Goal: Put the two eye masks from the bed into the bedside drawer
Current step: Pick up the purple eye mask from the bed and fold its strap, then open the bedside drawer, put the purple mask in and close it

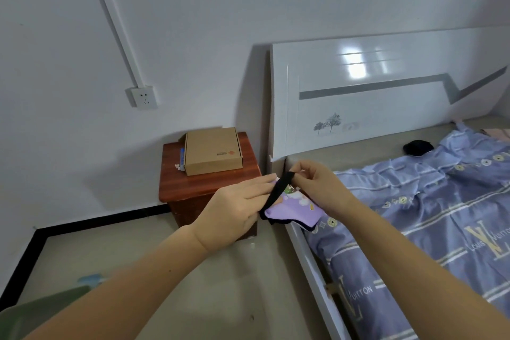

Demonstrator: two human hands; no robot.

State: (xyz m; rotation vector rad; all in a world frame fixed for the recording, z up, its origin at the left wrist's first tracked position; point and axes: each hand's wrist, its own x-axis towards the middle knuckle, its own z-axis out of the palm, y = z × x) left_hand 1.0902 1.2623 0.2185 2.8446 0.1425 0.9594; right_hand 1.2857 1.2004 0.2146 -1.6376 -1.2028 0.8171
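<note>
A purple eye mask (292,208) with a cartoon print and a black strap is held in the air over the bed's near corner. My left hand (234,212) grips its left end, fingers lying flat along it. My right hand (317,188) pinches the black strap from the right and lifts it in a loop. A second, black eye mask (417,147) lies on the bed near the headboard. The reddish wooden bedside cabinet (193,190) stands left of the bed; my left hand hides most of its front, so I cannot see the drawer.
A brown cardboard box (212,149) sits on top of the cabinet, with a small blue item beside it. The blue patterned blanket (427,229) covers the bed. A white headboard (372,96) stands behind. A wall socket (143,96) is at the left.
</note>
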